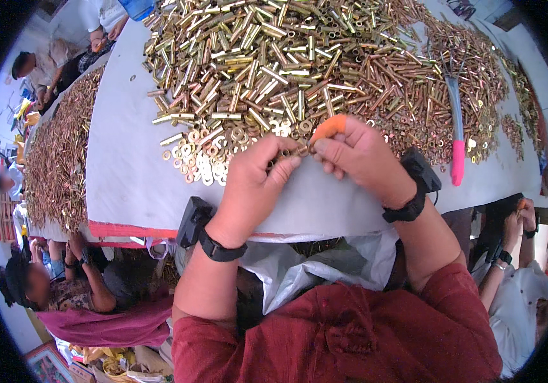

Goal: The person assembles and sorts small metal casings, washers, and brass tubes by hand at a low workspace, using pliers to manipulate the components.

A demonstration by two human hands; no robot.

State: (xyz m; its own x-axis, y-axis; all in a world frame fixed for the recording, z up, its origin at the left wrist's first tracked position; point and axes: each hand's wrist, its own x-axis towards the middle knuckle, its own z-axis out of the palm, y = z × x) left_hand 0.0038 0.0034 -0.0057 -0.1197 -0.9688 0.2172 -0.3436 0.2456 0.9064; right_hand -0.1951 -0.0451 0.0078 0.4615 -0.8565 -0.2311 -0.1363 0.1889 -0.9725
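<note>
One pale bench (124, 140): broad, greyish white and smooth, with red showing along its near edge at the left.
Room: crowded; a person in a maroon garment (108, 327) is off to the left, a person in a pale shirt (520, 306) off to the right, others (41, 70) beyond at the upper left.
Second heap (60, 159): coppery, fine-grained from where I stand, spread on another surface at the left.
Tubes (274, 64): slim, hollow, glossy metal, greenish gold at the left and redder at the right, lying every which way.
Flat rings (207, 156): thin, pale gold, overlapping near the left hand (they catch the light like coins).
Tool (455, 115): grey-blue shaft, bright pink handle, at the heap's right side.
White sack (299, 281): creased and sheeny, below the bench's near edge.
Left hand (251, 172): thumb and forefinger pinched on a small brass-coloured piece (301, 150).
Right hand (360, 156): an orange finger cover (331, 127) on it, fingertips pinched at the same spot, almost meeting the left's.
Held piece: shiny, above the bench's near part, mostly hidden; tube or ring, I cannot tell.
</note>
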